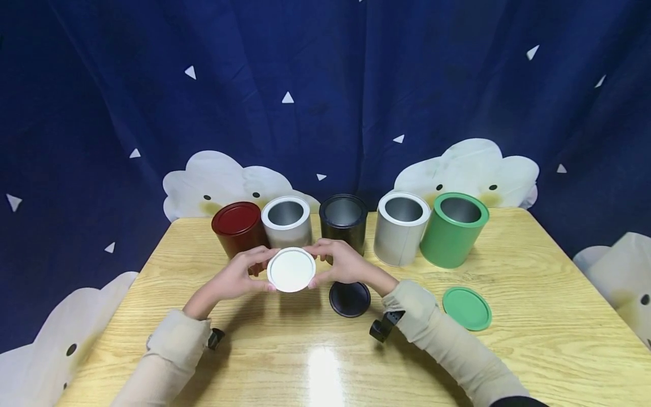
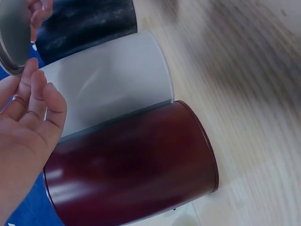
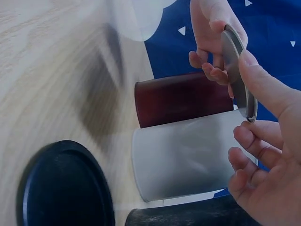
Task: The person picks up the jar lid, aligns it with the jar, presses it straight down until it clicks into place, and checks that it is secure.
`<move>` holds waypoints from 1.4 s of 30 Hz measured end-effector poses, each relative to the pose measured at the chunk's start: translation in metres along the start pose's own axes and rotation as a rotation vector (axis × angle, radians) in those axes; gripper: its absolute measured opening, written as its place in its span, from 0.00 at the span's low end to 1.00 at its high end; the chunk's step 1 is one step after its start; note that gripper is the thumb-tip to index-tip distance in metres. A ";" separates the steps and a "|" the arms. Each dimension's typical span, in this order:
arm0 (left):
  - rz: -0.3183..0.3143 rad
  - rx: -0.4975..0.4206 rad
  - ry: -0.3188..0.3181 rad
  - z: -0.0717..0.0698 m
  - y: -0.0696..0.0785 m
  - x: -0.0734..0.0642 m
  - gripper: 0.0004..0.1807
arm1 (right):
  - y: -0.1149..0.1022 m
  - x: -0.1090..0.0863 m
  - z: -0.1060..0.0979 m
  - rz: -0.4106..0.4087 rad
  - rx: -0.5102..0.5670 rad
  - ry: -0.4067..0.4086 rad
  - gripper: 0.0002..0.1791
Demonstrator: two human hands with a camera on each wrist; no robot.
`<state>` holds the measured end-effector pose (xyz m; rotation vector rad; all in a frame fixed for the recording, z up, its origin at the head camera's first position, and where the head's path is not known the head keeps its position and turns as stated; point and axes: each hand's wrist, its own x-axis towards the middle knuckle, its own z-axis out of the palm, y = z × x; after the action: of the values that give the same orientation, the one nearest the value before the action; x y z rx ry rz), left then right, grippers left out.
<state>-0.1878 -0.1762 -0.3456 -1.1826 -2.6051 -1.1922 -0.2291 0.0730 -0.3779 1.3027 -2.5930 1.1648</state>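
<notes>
Between my two hands a round white lid (image 1: pixel 291 270) is held up over the table, its white face towards the head camera. My left hand (image 1: pixel 243 275) pinches its left edge between thumb and fingers, and my right hand (image 1: pixel 337 262) does the same on the right edge. From the right wrist view the lid's grey metal underside (image 3: pixel 235 70) shows. Just behind the lid stands an open white can (image 1: pixel 288 226), with a red can (image 1: pixel 239 229) wearing its red lid close on its left. An open black can (image 1: pixel 343 223) is behind my right hand.
Farther right stand another open white can (image 1: pixel 399 237) and an open green can (image 1: pixel 450 240). A black lid (image 1: pixel 350 299) lies on the wooden table (image 1: pixel 264 373) below my right wrist, and a green lid (image 1: pixel 467 308) lies right of that forearm. A blue curtain (image 1: pixel 325 130) hangs behind.
</notes>
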 end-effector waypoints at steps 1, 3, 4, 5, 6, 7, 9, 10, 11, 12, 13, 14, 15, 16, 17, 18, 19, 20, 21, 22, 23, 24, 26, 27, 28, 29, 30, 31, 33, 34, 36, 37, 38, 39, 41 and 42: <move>0.000 -0.001 0.006 0.000 0.000 0.000 0.31 | 0.000 0.001 -0.001 -0.002 0.006 0.005 0.36; 0.003 -0.005 0.022 0.000 -0.006 0.000 0.32 | -0.001 0.003 -0.003 -0.005 0.017 0.016 0.36; 0.007 -0.005 0.034 0.001 -0.010 0.000 0.33 | -0.002 0.003 -0.004 -0.006 0.017 0.020 0.36; 0.010 -0.004 0.046 0.002 -0.014 0.000 0.33 | -0.002 0.004 -0.005 -0.008 0.017 0.025 0.36; 0.014 -0.005 0.059 0.002 -0.019 0.000 0.33 | -0.002 0.005 -0.006 -0.011 0.012 0.031 0.36; 0.016 -0.002 0.071 0.003 -0.023 0.001 0.34 | -0.003 0.005 -0.007 -0.010 0.008 0.034 0.36; 0.010 -0.012 0.093 0.003 -0.029 0.001 0.34 | -0.005 0.006 -0.009 -0.008 0.001 0.039 0.36; 0.002 -0.019 0.104 0.002 -0.030 0.002 0.34 | -0.006 0.007 -0.011 -0.007 -0.003 0.042 0.36; -0.008 -0.030 0.114 0.001 -0.031 0.002 0.34 | -0.008 0.008 -0.012 -0.003 -0.001 0.045 0.36; -0.017 -0.039 0.123 0.000 -0.031 0.003 0.34 | -0.009 0.009 -0.014 0.003 -0.002 0.048 0.36; -0.026 -0.045 0.134 -0.001 -0.030 0.004 0.34 | -0.010 0.010 -0.015 0.010 0.001 0.051 0.36; -0.033 -0.055 0.146 -0.002 -0.029 0.004 0.33 | -0.011 0.011 -0.017 0.017 0.006 0.053 0.36; -0.036 -0.061 0.158 -0.002 -0.028 0.005 0.33 | -0.012 0.012 -0.018 0.023 0.003 0.055 0.36; -0.039 -0.064 0.171 -0.003 -0.025 0.006 0.33 | -0.013 0.013 -0.020 0.029 -0.002 0.058 0.36; -0.036 -0.066 0.184 -0.005 -0.021 0.007 0.32 | -0.014 0.014 -0.021 0.035 -0.005 0.060 0.36; -0.029 -0.069 0.195 -0.006 -0.017 0.008 0.32 | -0.014 0.015 -0.023 0.039 -0.005 0.063 0.36; -0.024 -0.071 0.204 -0.008 -0.013 0.008 0.31 | -0.015 0.016 -0.024 0.042 -0.001 0.065 0.36; -0.021 -0.072 0.209 -0.009 -0.008 0.009 0.30 | -0.015 0.017 -0.025 0.043 0.003 0.067 0.36; -0.019 -0.070 0.211 -0.011 -0.003 0.010 0.30 | -0.015 0.018 -0.026 0.045 0.002 0.070 0.36; -0.019 -0.067 0.212 -0.013 0.002 0.011 0.29 | -0.015 0.019 -0.027 0.045 0.007 0.073 0.36; -0.018 -0.065 0.209 -0.014 0.006 0.011 0.29 | -0.015 0.020 -0.028 0.045 0.012 0.074 0.36; -0.018 -0.062 0.204 -0.016 0.008 0.012 0.29 | -0.016 0.021 -0.030 0.044 0.019 0.074 0.35; -0.018 -0.052 0.192 -0.018 0.011 0.014 0.28 | -0.017 0.022 -0.032 0.041 0.024 0.072 0.35; -0.016 -0.049 0.188 -0.020 0.012 0.015 0.28 | -0.018 0.023 -0.033 0.041 0.024 0.070 0.34; -0.017 -0.048 0.184 -0.021 0.013 0.016 0.28 | -0.019 0.024 -0.034 0.041 0.028 0.069 0.34; -0.016 -0.046 0.179 -0.022 0.013 0.017 0.28 | -0.020 0.024 -0.035 0.043 0.031 0.067 0.34; -0.018 -0.047 0.174 -0.024 0.013 0.018 0.28 | -0.020 0.025 -0.036 0.045 0.031 0.066 0.33; -0.023 -0.046 0.170 -0.025 0.014 0.019 0.29 | -0.021 0.026 -0.037 0.047 0.026 0.065 0.33; -0.034 -0.041 0.165 -0.027 0.015 0.021 0.29 | -0.022 0.027 -0.039 0.057 0.012 0.067 0.34; -0.041 -0.039 0.163 -0.028 0.016 0.022 0.29 | -0.022 0.028 -0.040 0.061 0.004 0.067 0.34; -0.053 -0.035 0.159 -0.030 0.017 0.024 0.30 | -0.022 0.030 -0.041 0.066 -0.014 0.065 0.34; -0.056 -0.030 0.158 -0.031 0.018 0.025 0.30 | -0.022 0.031 -0.042 0.067 -0.019 0.064 0.34; -0.058 -0.025 0.158 -0.031 0.018 0.025 0.31 | -0.022 0.032 -0.043 0.071 -0.022 0.062 0.34; -0.059 -0.021 0.157 -0.032 0.018 0.026 0.31 | -0.022 0.033 -0.044 0.074 -0.026 0.059 0.35; -0.058 -0.011 0.156 -0.033 0.018 0.027 0.30 | -0.022 0.035 -0.046 0.083 -0.028 0.054 0.35; -0.054 -0.005 0.156 -0.033 0.018 0.028 0.30 | -0.022 0.035 -0.047 0.088 -0.032 0.052 0.35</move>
<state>-0.2047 -0.1733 -0.3020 -0.9826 -2.5352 -1.2466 -0.2510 0.0698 -0.3193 1.1480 -2.6445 1.1483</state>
